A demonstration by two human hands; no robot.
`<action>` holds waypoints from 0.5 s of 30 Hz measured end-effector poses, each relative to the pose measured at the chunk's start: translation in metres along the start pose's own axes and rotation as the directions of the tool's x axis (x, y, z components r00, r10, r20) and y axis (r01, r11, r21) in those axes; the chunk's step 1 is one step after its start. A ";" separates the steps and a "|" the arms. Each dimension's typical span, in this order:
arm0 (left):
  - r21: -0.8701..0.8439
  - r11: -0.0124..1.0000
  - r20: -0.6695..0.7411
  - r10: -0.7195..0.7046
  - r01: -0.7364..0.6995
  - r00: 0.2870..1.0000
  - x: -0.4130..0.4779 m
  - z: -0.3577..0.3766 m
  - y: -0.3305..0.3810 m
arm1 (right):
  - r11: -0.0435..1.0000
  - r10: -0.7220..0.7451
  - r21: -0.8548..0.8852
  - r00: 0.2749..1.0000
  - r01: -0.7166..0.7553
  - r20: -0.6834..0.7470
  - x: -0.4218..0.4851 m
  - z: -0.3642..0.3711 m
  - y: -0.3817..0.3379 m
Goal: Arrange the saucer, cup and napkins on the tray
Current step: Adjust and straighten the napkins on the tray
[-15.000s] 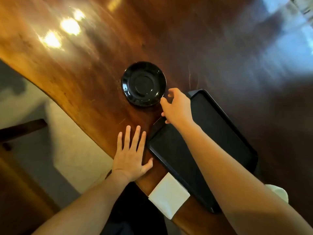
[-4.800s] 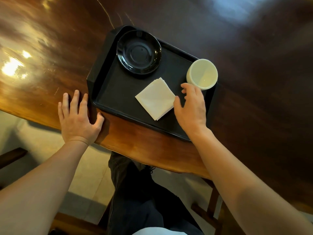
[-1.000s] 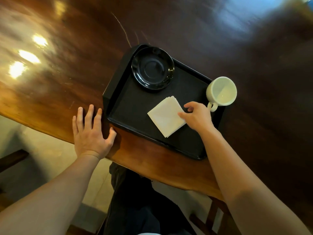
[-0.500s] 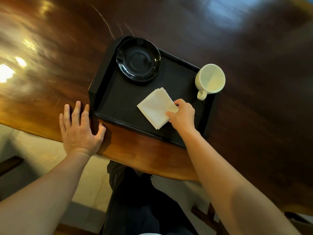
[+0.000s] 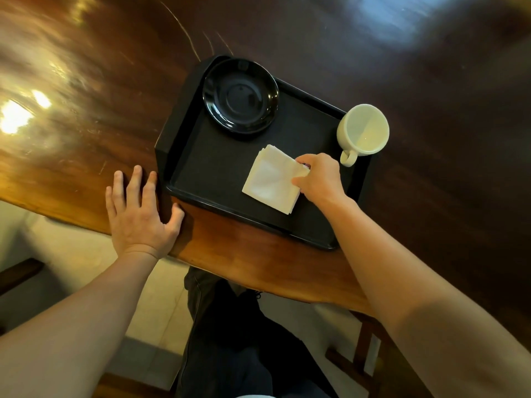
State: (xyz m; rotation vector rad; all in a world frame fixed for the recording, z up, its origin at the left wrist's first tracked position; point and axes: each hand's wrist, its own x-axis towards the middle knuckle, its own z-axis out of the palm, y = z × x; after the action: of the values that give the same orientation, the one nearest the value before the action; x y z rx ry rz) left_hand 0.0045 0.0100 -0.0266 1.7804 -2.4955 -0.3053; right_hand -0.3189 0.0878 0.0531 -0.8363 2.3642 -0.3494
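A black tray (image 5: 207, 173) lies near the front edge of the wooden table. A black saucer (image 5: 240, 94) sits in its far left corner. A white cup (image 5: 363, 129) stands upright in the far right corner, handle toward me. A stack of white napkins (image 5: 270, 179) lies on the tray's middle. My right hand (image 5: 320, 178) pinches the stack's right corner between thumb and fingers. My left hand (image 5: 140, 211) rests flat on the table, fingers spread, its thumb beside the tray's near left corner.
The glossy wooden table (image 5: 86, 116) stretches far and left, with bright light reflections. Its curved front edge runs just below the tray. Below it are my dark trousers (image 5: 230, 326), a pale floor and a wooden chair frame (image 5: 362, 357) at the lower right.
My right hand has left the cup's handle and closed on the right corner of the napkins. The cup, saucer and left hand stay where they were on the tray and table.
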 end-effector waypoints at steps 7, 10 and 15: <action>-0.007 1.000 -0.002 0.001 -0.001 1.000 0.000 -0.002 0.001 | 0.995 -0.054 -0.083 0.997 0.057 0.047 0.007 -0.004 -0.004; -0.016 1.000 -0.005 0.000 0.000 1.000 -0.001 -0.003 0.001 | 0.989 -0.074 -0.121 0.996 0.081 0.059 0.009 -0.005 -0.007; -0.015 1.000 -0.006 0.002 -0.002 1.000 -0.001 -0.003 0.002 | 0.982 -0.105 -0.149 0.993 0.112 0.060 0.005 -0.005 -0.009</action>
State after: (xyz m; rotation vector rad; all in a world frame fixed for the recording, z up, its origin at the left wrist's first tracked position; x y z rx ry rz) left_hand 0.0033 0.0111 -0.0228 1.7707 -2.4834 -0.3170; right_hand -0.3210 0.0781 0.0583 -1.0361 2.3246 -0.1896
